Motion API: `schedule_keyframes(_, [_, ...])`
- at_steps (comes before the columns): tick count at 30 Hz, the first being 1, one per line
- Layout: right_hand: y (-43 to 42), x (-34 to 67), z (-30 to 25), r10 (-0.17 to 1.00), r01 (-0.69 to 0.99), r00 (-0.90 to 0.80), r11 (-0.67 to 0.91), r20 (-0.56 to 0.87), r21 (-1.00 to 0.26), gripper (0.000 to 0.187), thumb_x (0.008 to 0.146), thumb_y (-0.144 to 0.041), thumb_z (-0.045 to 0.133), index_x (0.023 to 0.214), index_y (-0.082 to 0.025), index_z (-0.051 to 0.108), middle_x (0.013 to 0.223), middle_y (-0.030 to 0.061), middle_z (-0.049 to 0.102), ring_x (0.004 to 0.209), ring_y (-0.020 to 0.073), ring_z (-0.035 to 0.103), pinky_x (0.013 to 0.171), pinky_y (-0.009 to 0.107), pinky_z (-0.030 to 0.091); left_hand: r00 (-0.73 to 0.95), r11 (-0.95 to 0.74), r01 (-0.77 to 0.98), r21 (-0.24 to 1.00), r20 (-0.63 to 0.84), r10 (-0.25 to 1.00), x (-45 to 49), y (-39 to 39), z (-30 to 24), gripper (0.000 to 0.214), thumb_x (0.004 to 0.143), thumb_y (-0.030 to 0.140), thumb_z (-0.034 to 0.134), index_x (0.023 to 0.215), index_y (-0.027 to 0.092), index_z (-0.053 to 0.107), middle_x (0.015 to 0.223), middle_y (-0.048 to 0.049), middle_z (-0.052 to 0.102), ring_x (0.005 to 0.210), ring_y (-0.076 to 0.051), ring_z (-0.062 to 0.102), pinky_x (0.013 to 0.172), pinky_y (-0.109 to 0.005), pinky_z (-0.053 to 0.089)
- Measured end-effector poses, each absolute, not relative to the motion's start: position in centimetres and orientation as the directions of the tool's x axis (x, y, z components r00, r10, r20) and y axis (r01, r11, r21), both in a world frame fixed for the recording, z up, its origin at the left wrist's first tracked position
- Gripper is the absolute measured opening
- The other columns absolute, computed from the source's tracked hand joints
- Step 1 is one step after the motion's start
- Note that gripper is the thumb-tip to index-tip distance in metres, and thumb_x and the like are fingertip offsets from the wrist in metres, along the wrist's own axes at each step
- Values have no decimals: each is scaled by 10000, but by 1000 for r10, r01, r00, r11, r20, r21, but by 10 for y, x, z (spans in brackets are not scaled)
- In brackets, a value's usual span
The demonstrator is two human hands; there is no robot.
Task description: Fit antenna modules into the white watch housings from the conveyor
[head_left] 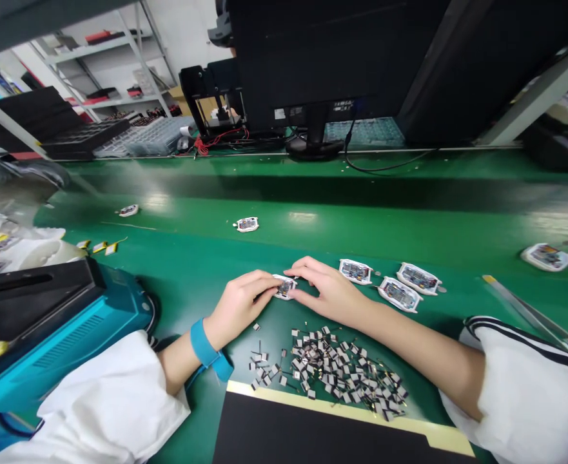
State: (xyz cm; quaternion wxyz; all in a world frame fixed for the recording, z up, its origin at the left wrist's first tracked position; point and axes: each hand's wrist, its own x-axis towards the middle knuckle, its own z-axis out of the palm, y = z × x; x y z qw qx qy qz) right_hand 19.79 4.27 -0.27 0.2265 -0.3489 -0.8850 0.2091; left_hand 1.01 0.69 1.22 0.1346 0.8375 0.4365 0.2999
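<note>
Both my hands meet at a small white-framed circuit module (284, 287) on the green bench mat (284, 241). My left hand (240, 299), with a blue wristband (205, 348) on its wrist, pinches the module's left side. The fingertips of my right hand (325, 290) press on its upper right edge. Several similar modules lie to the right, the nearest (355, 271) just beyond my right fingers. Below my hands spreads a loose pile of small dark-and-silver components (332, 374).
A teal machine (66, 335) with a black top stands at the left. A black sheet with a yellow edge (332, 428) lies at the near edge. A monitor back (313, 84) and shelving (119, 64) stand beyond the mat, and a transparent strip (535, 316) lies at the right.
</note>
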Motion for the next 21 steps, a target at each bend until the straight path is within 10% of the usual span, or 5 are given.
schedule_keyframes(6, [34, 193, -5, 708, 628, -646, 706, 287, -328, 399, 742, -453, 527, 984, -137, 559, 901, 77, 564, 824, 205, 554, 716, 324, 464, 562, -668, 655, 354, 362, 744, 6, 11, 14, 149, 828, 163, 459, 887, 147, 595, 892, -40, 634, 849, -136, 581, 777, -247, 479])
schedule_keyframes(21, [37, 192, -4, 750, 577, -638, 616, 175, -536, 381, 746, -377, 554, 1049, -146, 533, 991, 70, 523, 855, 187, 542, 739, 313, 459, 682, -717, 674, 177, 223, 697, 9, 13, 27, 169, 818, 148, 464, 896, 137, 614, 895, -47, 625, 800, -155, 576, 703, -275, 507])
